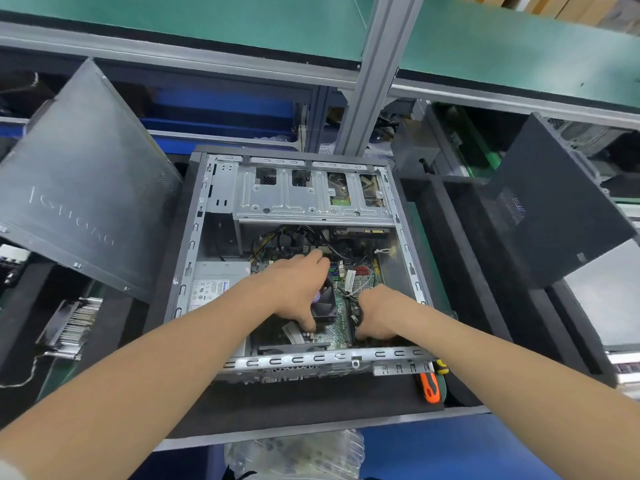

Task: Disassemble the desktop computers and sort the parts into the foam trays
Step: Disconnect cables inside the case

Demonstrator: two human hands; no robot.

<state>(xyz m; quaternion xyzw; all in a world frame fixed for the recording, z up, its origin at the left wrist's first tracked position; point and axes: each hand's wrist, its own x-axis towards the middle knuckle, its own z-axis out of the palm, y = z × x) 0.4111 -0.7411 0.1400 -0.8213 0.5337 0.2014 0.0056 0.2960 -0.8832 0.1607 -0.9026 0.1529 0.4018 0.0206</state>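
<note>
An open desktop computer case (194,237) lies on its side on a black foam mat (304,400). Inside are a green motherboard (337,332), a black CPU cooler fan (325,303), a grey power supply (214,282) and a silver drive cage (304,192). My left hand (294,289) reaches over the cooler fan and grips it, thumb down at its near edge. My right hand (377,313) is curled low over the board's right side beside a black cable bundle (353,299); its fingertips are hidden.
A removed grey side panel (83,188) leans at the left. Another dark computer case (554,209) stands at the right beside black foam trays (450,230). A finned heatsink (72,327) lies at the lower left. An orange-handled screwdriver (429,386) rests by the case's near right corner.
</note>
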